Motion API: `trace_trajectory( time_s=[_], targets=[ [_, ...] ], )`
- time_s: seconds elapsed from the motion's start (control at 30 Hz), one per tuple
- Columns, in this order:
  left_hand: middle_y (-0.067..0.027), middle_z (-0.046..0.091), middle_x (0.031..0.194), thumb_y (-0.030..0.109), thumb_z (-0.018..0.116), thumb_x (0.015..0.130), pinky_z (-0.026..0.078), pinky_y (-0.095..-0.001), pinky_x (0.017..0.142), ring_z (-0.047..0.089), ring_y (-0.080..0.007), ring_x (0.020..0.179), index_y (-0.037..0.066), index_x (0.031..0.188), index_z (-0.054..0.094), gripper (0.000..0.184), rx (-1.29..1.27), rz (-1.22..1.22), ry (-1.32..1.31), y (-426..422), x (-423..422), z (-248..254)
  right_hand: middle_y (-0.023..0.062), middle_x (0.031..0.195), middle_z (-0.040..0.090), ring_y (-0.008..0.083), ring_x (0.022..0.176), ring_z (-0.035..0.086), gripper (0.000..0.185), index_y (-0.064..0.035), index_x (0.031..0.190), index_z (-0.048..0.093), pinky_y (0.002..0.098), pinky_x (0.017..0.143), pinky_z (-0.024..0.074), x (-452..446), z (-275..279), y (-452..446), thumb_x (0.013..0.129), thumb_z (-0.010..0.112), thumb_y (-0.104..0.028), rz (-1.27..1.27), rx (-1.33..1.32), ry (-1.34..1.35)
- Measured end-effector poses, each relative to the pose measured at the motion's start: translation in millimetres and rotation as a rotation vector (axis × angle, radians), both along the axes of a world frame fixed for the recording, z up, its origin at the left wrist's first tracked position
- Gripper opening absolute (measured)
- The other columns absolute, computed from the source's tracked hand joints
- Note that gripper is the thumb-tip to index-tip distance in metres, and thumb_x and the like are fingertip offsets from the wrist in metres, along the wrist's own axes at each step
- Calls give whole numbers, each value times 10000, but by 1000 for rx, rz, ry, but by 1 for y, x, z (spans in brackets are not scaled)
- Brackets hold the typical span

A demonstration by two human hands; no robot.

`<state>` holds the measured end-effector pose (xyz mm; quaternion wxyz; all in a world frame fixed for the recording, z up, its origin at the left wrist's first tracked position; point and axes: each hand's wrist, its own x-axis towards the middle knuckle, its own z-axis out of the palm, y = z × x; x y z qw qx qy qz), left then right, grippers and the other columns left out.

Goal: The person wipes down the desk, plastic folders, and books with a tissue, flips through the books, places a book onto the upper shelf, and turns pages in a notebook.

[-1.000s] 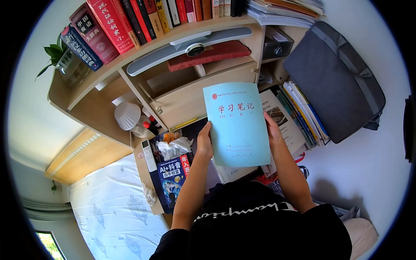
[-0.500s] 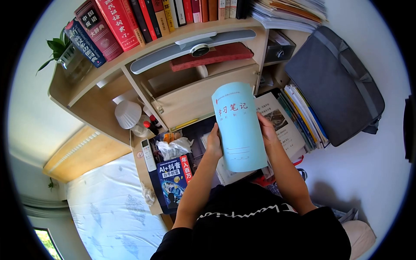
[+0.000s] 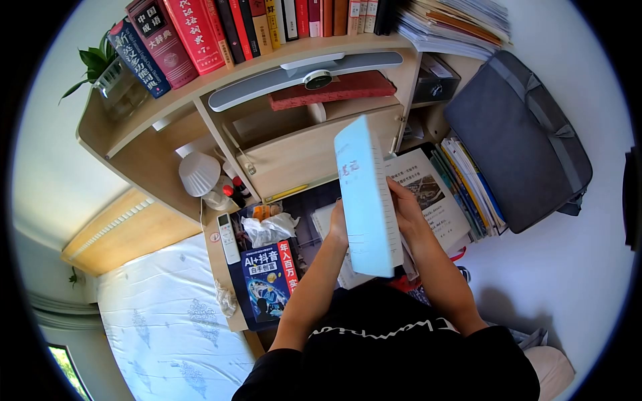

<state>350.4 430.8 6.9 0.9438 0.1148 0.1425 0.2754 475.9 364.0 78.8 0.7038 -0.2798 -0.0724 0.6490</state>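
Note:
Held up over the desk is a light-blue notebook [image 3: 361, 207] with red printing on its cover. The cover is swung partway to the left, and lined page edges show along its right side. My left hand [image 3: 338, 226] is closed at the notebook's left edge, its fingers mostly hidden behind the cover. On the other side my right hand [image 3: 405, 206] grips the right edge by the pages. A blue paperback [image 3: 269, 284] lies on the desk left of my left forearm. Printed papers [image 3: 431, 194] lie beyond my right hand.
A white remote [image 3: 228, 238] and crumpled tissue [image 3: 269, 229] lie on the desk's left side. A lamp [image 3: 199, 175] stands behind them. Upright books [image 3: 468, 187] and a grey laptop bag [image 3: 518, 144] are at the right. A shelf [image 3: 281, 55] holds a row of books above.
The notebook has gone from facing me closed to being turned, its cover angled left and its page edges now showing. My right hand has shifted slightly left.

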Motion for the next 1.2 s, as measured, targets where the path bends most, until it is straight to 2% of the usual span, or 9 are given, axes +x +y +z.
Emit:
trace_trajectory(
  time_s=[0.03,0.17,0.43,0.7,1.0,1.13,1.2],
  targets=[
    [-162,634,939,302,354,941,521,-408,689,630,-309,791,-4,1065,567,393,-57,30,41,-2,3,0,142,1012,617,185,908,614,308,47,1098,544,299,804,515,-2,5,-1,899,516,-186,18,32,-63],
    [-163,633,936,303,355,941,520,-409,688,630,-310,790,-4,1061,568,393,-92,59,77,-7,3,5,147,1010,614,202,896,614,314,54,1088,546,301,786,516,0,2,-1,891,529,-190,-19,-64,-100],
    [-166,633,930,305,356,941,518,-410,686,629,-313,788,-6,1054,570,394,-35,99,108,-12,-3,2,140,1006,614,198,896,609,309,45,1082,554,292,763,515,24,-23,-11,889,534,-195,-87,-95,-82],
    [-169,633,924,307,357,941,516,-411,684,627,-316,786,-7,1046,572,396,3,142,134,-16,-6,4,137,974,623,198,864,618,284,44,1069,561,296,743,526,32,-15,-24,891,527,-174,-87,-49,-35],
    [-172,632,916,310,358,941,513,-413,682,626,-319,784,-9,1037,575,397,36,192,153,-19,-12,5,139,932,633,195,798,629,297,44,1051,577,280,682,538,42,-14,-25,872,554,-192,-97,-110,-107],
    [-173,632,913,311,358,941,512,-414,681,626,-320,784,-10,1034,576,398,48,215,157,-20,-16,5,141,947,630,201,824,627,295,39,1057,576,293,698,539,50,-19,-30,874,544,-191,-61,-127,-82],
    [-174,632,912,311,358,941,511,-414,680,626,-321,783,-10,1032,576,399,55,220,158,-19,-16,5,146,973,625,210,857,624,296,35,1072,568,316,721,539,50,-24,-34,880,529,-187,-139,-209,-142]
  ],
)
